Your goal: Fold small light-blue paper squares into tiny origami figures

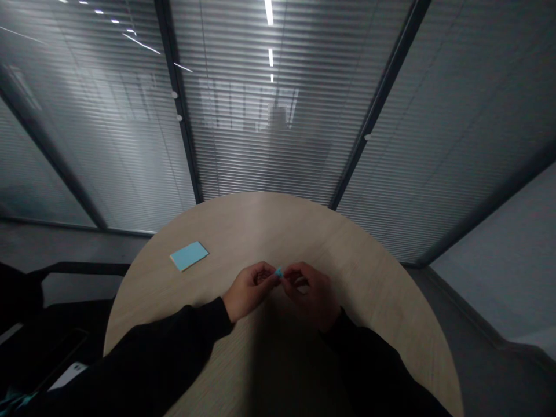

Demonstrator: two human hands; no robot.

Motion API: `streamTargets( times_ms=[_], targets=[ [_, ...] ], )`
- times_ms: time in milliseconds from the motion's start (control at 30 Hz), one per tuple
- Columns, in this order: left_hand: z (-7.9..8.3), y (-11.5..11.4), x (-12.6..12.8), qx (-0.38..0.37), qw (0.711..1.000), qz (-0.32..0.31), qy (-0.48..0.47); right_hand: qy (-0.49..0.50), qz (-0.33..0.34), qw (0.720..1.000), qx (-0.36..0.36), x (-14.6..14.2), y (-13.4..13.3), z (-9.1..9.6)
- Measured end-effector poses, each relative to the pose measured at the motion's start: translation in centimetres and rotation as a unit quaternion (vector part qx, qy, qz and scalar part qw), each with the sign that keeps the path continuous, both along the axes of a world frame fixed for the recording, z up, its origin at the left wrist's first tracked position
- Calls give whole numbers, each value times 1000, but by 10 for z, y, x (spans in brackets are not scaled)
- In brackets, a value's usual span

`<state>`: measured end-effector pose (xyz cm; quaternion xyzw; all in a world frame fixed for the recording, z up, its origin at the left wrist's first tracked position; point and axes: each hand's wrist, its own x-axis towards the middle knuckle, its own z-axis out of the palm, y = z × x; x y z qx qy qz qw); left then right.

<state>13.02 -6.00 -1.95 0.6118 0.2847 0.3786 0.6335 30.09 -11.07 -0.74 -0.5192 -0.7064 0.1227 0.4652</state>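
Over the middle of the round table, a small light-blue folded piece of paper (278, 271) sits between the fingertips of both hands. My left hand (253, 288) pinches it from the left with thumb and forefinger. From the right, my right hand (313, 292) closes thumb and fingers at its other side. The folds are too small to make out. A pad of light-blue sticky notes (189, 256) lies flat on the table, up and to the left of my left hand, apart from it.
The round wooden table (269, 217) reaches close to a glass partition with blinds (269, 162). At the left stands a black chair (82, 268), with a white object (68, 375) and a dark phone-like thing on its seat. A white wall (512, 260) rises at the right.
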Motion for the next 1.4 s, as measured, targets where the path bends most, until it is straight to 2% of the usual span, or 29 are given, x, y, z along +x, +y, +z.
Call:
streamTargets(
  times_ms=[233, 400, 533, 800, 1033, 1400],
  targets=[
    [1, -1, 1, -22, 1000, -3, -11, -64, -6, 995, 72, 0, -1, 4],
    [1, 0, 2, -42, 998, -21, -32, -165, 0, 973, 162, 3, -1, 4],
    [0, 0, 2, -34, 998, -36, -47, -174, -12, 969, 173, 2, -1, 4],
    [2, -2, 1, -81, 991, -68, -86, -152, -25, 976, 155, 2, -2, 5],
    [1, -1, 0, -173, 973, -76, -130, -92, 7, 993, 75, 3, -3, 9],
    [-3, -1, 1, -159, 976, -103, -104, 26, -4, 1000, -14, 2, -3, 8]
  ],
)
